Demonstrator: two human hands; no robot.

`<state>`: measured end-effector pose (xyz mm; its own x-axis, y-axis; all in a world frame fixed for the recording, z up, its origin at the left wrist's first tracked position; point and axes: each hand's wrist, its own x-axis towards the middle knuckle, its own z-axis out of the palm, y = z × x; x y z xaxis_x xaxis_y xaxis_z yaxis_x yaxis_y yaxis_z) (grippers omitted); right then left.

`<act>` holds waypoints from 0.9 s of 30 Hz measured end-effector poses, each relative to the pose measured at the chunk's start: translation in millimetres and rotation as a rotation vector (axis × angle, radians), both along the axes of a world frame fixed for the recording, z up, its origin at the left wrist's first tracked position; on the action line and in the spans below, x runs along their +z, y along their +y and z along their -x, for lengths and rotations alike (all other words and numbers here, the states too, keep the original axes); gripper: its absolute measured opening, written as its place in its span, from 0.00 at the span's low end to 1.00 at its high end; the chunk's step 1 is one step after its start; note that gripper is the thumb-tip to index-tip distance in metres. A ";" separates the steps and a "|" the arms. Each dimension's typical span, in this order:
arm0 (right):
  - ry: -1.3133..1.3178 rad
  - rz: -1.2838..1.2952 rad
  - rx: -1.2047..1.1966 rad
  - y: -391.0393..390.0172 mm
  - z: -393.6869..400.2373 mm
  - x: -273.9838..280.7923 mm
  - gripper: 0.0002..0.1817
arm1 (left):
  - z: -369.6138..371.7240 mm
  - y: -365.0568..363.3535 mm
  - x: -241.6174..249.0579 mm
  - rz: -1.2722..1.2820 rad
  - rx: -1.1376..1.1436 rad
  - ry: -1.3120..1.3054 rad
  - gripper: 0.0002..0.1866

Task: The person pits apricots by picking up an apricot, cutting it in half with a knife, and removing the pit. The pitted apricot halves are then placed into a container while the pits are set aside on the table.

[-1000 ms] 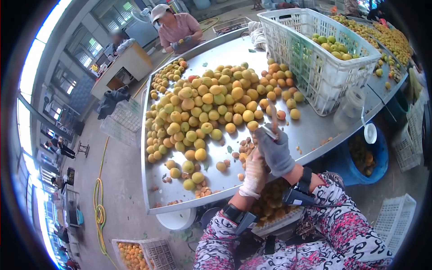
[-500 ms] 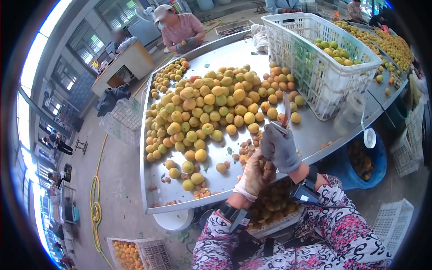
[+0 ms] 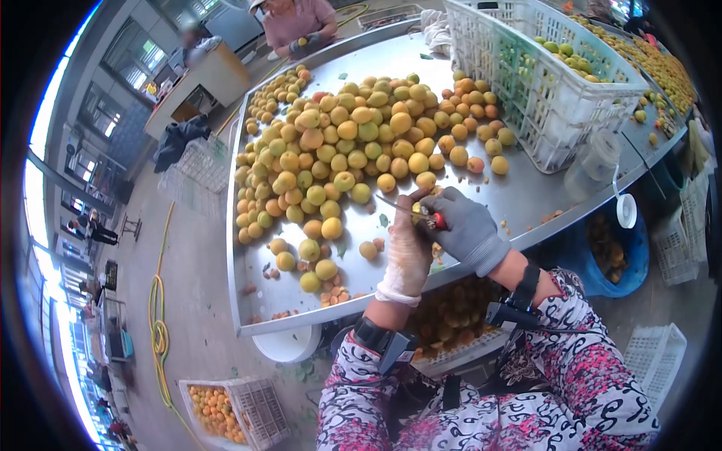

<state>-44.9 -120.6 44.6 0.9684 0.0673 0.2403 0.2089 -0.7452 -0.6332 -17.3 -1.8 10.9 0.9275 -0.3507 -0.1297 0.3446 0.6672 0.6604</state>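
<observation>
A large pile of yellow-orange fruit (image 3: 338,143) lies on the metal table (image 3: 361,282). My left hand (image 3: 410,252), in a whitish glove, is closed near the table's front edge, around something mostly hidden. Against it is my right hand (image 3: 464,229), in a grey glove, with its fingers wrapped round the red handle of a knife (image 3: 438,220). The blade points left, across the top of my left hand. A yellowish fruit piece (image 3: 418,208) shows between the hands.
A white plastic crate (image 3: 541,94) with greenish fruit stands on the table's right side. Beside it is a clear jar (image 3: 594,169). Below the edge are a blue tub (image 3: 635,255) and a crate of fruit (image 3: 459,319). Across the table stands another person (image 3: 297,26).
My hands have moved up and closer together over the table. The knife blade has swung from pointing up to pointing left. The whole view has shifted slightly.
</observation>
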 end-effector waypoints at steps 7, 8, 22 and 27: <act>-0.106 0.029 -0.030 13.3 3.5 -19.9 0.13 | 4.5 -0.7 -11.2 0.142 0.004 0.175 0.26; -0.099 0.030 -0.022 14.4 4.3 -21.3 0.13 | 7.8 1.7 -8.9 0.105 0.006 0.163 0.26; -0.320 -0.228 0.096 13.4 -1.1 -19.7 0.14 | -8.4 35.4 -19.4 0.037 0.113 0.201 0.18; 0.090 -0.274 -0.064 -15.8 -18.5 -24.4 0.21 | 18.1 61.7 21.9 -0.439 -0.259 -0.105 0.23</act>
<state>-26.4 -136.5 20.2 0.9869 -0.0498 0.1537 0.1009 -0.5533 -0.8268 -35.5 59.8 32.9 0.8336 -0.5035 -0.2271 0.3785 0.2211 0.8988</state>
